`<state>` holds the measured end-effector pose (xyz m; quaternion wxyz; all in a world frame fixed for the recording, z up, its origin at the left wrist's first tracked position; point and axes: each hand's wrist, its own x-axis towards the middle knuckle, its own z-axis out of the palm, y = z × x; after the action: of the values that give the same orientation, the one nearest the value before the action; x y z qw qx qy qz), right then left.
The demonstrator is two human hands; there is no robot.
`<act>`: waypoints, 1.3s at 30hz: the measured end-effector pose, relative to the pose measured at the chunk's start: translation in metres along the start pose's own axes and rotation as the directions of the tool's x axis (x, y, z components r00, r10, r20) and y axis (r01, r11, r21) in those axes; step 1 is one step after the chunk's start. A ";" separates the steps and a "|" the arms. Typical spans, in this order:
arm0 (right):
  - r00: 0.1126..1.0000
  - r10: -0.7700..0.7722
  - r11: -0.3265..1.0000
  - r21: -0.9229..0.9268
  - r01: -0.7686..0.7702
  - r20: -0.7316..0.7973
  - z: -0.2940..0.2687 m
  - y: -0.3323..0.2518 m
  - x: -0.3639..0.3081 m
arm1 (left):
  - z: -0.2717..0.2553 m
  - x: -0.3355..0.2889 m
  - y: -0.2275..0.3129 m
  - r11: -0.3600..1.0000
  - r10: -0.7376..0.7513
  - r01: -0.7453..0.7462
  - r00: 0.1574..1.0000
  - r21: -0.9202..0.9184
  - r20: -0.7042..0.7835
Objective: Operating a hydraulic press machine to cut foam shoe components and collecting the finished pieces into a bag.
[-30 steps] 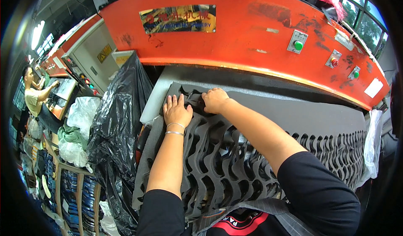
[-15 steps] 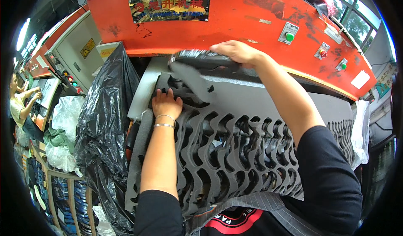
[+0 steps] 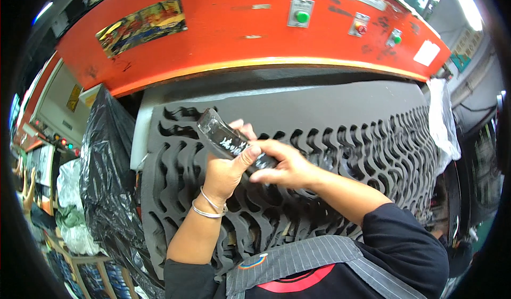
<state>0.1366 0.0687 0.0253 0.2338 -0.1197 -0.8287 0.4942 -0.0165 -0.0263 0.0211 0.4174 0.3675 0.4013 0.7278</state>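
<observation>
A black, curved cutting die with white marks on its side is held tilted above the grey foam sheet. My left hand grips it from the left, thumb along its side and fingers partly hidden behind it. From the right, my right hand has its fingers and thumb wrapped round the lower end. Rows of wavy cut-out holes run across the near part of the sheet, and two more holes lie at its far left. Whether a cut piece sits inside the die cannot be seen.
An orange press beam spans the far side, with a green button and a red button. Black plastic hangs at the left, clear plastic at the right. Another person's hand shows at the far left.
The die came toward me from the sheet's far left corner. My left hand left the sheet and now grips the die with my right. A grey strip dangling from it no longer shows. The view shifted right.
</observation>
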 end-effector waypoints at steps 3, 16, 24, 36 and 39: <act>0.971 0.005 0.995 -0.100 0.019 0.241 -0.013 0.004 -0.008 | 0.003 -0.009 0.013 0.986 -0.105 0.089 0.989 0.144 0.106; 0.949 0.143 0.976 -0.198 -0.089 0.280 -0.049 -0.025 -0.053 | 0.008 -0.019 0.055 0.511 -0.310 -0.022 0.928 0.860 0.208; 0.701 0.669 0.630 0.690 -0.356 -0.248 -0.101 0.022 -0.065 | -0.070 0.021 0.025 0.746 -0.591 0.557 0.807 0.365 -0.022; 0.628 0.699 0.624 0.721 -0.301 -0.342 -0.104 0.065 -0.019 | -0.070 0.036 -0.020 0.845 -0.383 0.433 0.899 0.313 -0.211; 0.700 0.607 0.746 0.574 -0.339 -0.376 -0.106 0.078 -0.012 | -0.070 0.042 -0.024 0.795 -0.409 0.469 0.883 0.385 -0.231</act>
<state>0.1982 0.1820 -0.0042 0.3390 -0.4103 -0.5229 0.6658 -0.0862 -0.0002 -0.0206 0.4551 0.2965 0.6535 0.5272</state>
